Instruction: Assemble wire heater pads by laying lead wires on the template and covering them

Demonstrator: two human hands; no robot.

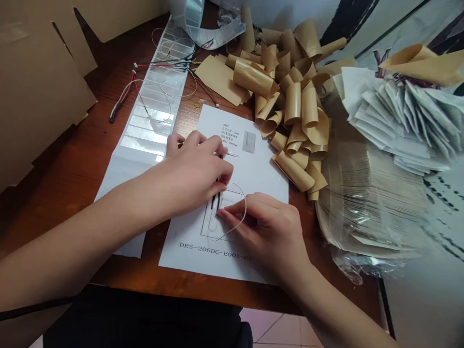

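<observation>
A white printed sheet (268,166) lies on the table, with a drawn rectangle and the line "DRS-206DC-E001-01" near its lower edge. Over the rectangle, thin wires with black sleeved ends (212,202) run down from under my left hand (199,166). That hand's fingers are bent and closed on the wires' upper part, which they mostly hide. My right hand (268,220) pinches the lower tip of a black-sleeved wire between thumb and forefinger. A pale wire loop (245,212) arcs out beside the right fingers. A small clear piece (232,154) shows by the left fingertips.
On the left runs a strip of silvery labels (145,123), with several wired connectors (135,72) on it. Curled brown paper pieces (290,104) are heaped at the back. Stacked sheets in clear plastic (366,193) and folded white packets (395,113) stand right; cardboard (39,92) stands left.
</observation>
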